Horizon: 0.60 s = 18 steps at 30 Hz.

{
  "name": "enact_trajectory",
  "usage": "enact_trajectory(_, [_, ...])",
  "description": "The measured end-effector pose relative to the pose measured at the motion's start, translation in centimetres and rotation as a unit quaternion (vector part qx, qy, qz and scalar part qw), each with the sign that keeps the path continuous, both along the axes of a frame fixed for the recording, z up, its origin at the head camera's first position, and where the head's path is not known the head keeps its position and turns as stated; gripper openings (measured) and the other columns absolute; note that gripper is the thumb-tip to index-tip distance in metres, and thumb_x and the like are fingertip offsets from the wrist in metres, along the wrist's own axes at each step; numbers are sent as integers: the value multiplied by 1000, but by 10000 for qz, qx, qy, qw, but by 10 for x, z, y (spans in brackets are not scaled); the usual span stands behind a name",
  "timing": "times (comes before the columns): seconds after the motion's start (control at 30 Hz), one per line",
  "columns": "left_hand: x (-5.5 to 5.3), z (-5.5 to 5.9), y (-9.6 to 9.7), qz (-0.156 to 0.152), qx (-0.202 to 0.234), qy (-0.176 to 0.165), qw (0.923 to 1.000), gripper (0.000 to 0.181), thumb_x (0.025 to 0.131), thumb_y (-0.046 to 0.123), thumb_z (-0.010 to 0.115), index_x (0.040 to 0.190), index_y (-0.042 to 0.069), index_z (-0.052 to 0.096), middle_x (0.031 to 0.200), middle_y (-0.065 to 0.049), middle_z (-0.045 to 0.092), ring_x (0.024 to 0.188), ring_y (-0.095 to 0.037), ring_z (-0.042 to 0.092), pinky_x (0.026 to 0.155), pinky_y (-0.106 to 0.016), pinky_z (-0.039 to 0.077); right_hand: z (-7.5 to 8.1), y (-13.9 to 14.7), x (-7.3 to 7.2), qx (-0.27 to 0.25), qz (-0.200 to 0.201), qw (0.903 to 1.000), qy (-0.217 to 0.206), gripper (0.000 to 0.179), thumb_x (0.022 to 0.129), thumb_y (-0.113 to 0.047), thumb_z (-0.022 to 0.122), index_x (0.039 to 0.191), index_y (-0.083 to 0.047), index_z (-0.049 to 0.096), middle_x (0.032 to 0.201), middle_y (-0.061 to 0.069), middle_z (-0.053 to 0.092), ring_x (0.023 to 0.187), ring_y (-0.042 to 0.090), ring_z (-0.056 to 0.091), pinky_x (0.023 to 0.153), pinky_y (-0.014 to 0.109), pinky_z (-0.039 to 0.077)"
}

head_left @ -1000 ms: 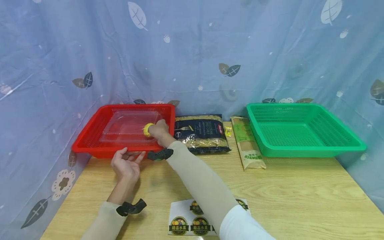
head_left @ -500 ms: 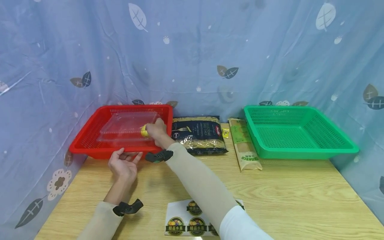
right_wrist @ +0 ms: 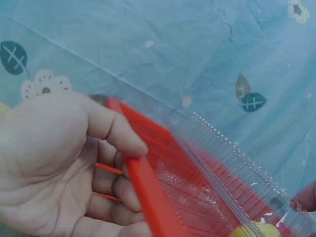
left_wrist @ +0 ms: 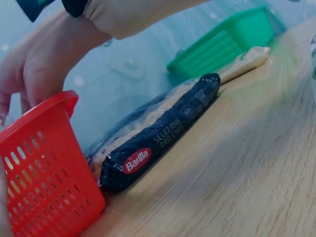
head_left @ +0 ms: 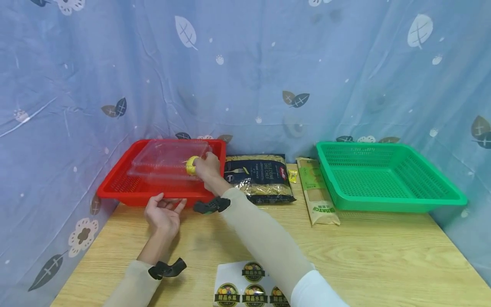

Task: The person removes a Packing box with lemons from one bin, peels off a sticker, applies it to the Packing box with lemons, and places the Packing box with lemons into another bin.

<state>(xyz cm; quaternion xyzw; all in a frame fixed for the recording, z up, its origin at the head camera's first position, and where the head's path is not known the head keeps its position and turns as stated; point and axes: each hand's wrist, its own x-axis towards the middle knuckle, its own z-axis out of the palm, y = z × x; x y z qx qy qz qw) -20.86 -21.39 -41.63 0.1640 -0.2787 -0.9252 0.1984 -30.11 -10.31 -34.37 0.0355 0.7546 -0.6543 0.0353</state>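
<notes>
In the head view my left hand (head_left: 164,216) grips the front rim of the red basket (head_left: 132,199), its thumb over the rim and its fingers curled below, as the right wrist view also shows. My right hand (head_left: 209,170) reaches into the basket's right side and holds the right end of a clear plastic box (head_left: 168,157). The box sits tilted, its far edge level with the basket's back rim. A round yellow thing (head_left: 191,165) shows right at the right fingertips; I cannot tell whether it lies inside the box. In the right wrist view a right fingertip (right_wrist: 307,197) touches the clear box's edge.
A dark bag of penne pasta (head_left: 261,179) lies right of the red basket. Beyond it are a small yellow packet (head_left: 293,175), a long tan packet (head_left: 317,196) and a green basket (head_left: 391,202). A sticker sheet (head_left: 230,277) lies at the front.
The clear box has risen and tilted up toward the basket's back rim, with my right hand still at its right end. My left hand stays on the front rim.
</notes>
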Motion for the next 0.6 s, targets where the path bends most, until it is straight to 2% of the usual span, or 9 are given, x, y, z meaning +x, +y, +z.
enact_trajectory(0.17, [1,-1,-2,7,30,39,10000,39,101,13,40,71,1,61,60,-12,62,53,-25,60,64,-42,61,12,8,2,-23,148,9999,42,58,95,-16,61,151,-9,45,137,6,57,100,19,57,89,36,55])
enact_trajectory(0.23, [1,-1,-2,28,57,57,10000,38,101,13,41,71,0,61,60,-12,62,53,-25,60,64,-42,61,17,12,2,-86,222,9997,50,61,97,-17,59,154,-10,40,146,7,51,97,19,55,86,35,54])
enact_trajectory(0.4, [2,0,-4,-13,60,26,10000,39,102,15,40,71,2,60,61,-11,62,55,-26,59,65,-42,60,28,26,2,-185,264,9995,57,63,98,-18,57,157,-12,37,156,7,42,96,21,55,79,33,51])
enact_trajectory(0.5, [1,1,-3,-93,81,64,9999,39,102,15,40,70,3,59,62,-10,62,57,-26,59,67,-42,60,34,37,1,-201,240,9995,46,63,98,-18,57,157,-13,36,159,5,39,97,22,57,77,35,53])
enact_trajectory(0.6, [0,1,-2,-124,54,125,9998,40,102,14,38,69,4,58,62,-10,61,57,-26,59,67,-42,60,38,46,1,-352,239,9991,55,63,98,-16,56,158,-13,35,159,5,39,89,23,62,74,36,56])
